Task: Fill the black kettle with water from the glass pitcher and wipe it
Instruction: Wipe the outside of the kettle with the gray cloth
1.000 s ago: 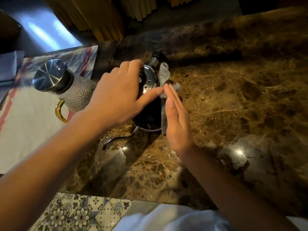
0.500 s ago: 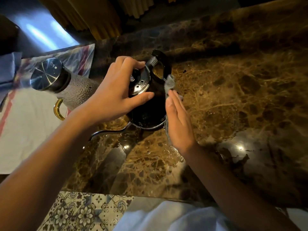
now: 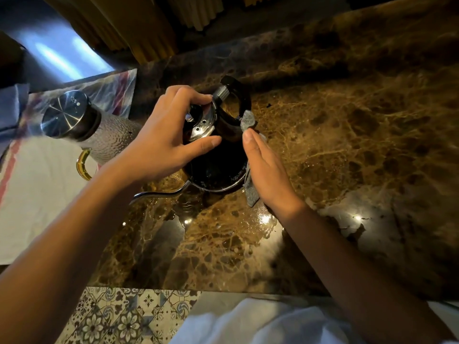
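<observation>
While the left hand (image 3: 161, 142) keeps a curled grip on the black kettle (image 3: 213, 165) at its lid, right hand (image 3: 268, 170) flat-fingered, pressing grey cloth (image 3: 248, 120) against kettle's side, kettle standing on marble bench (image 3: 347, 145), glass pitcher (image 3: 109, 137) just left on white towel (image 3: 37, 194).

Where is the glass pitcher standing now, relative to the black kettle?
In the head view, the glass pitcher stands at the left on a white cloth, beside the black kettle, behind the left hand.
</observation>
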`<action>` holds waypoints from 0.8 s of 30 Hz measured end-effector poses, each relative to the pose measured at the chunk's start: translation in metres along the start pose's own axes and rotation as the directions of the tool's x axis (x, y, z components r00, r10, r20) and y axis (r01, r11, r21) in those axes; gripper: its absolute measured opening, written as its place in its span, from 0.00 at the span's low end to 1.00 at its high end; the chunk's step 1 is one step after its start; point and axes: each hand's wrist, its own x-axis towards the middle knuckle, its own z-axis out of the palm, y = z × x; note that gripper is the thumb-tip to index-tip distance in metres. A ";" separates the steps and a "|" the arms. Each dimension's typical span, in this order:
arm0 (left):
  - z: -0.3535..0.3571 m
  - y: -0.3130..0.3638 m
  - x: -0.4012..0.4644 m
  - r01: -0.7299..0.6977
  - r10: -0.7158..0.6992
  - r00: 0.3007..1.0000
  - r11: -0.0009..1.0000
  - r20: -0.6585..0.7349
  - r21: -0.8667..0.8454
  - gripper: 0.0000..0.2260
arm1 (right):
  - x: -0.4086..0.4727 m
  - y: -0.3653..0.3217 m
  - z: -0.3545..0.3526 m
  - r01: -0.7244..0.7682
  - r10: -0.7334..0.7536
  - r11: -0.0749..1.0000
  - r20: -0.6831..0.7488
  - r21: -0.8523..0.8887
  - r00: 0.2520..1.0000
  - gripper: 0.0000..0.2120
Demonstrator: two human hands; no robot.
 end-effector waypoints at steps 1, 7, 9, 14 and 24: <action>-0.001 -0.001 0.000 -0.001 0.001 1.000 1.000 0.005 -0.008 0.31 | -0.004 -0.008 0.004 0.030 -0.031 0.999 0.012 0.032 0.999 0.31; -0.002 -0.002 0.000 -0.035 0.035 0.999 0.999 -0.009 -0.032 0.28 | -0.005 -0.038 0.029 0.137 -0.137 0.990 0.019 -0.019 0.990 0.34; -0.001 0.000 -0.001 -0.014 0.014 1.000 0.999 -0.012 -0.045 0.27 | 0.004 -0.027 0.024 0.080 -0.079 0.993 0.020 -0.092 0.997 0.33; 0.007 0.004 -0.003 0.012 -0.027 0.994 0.989 -0.103 -0.149 0.23 | 0.006 0.000 0.012 -0.029 0.030 0.999 -0.040 0.022 0.999 0.29; 0.027 0.027 0.017 0.247 -0.336 0.899 0.918 -0.280 -0.310 0.14 | -0.039 -0.007 0.050 0.120 -0.099 0.981 -0.138 0.151 0.985 0.30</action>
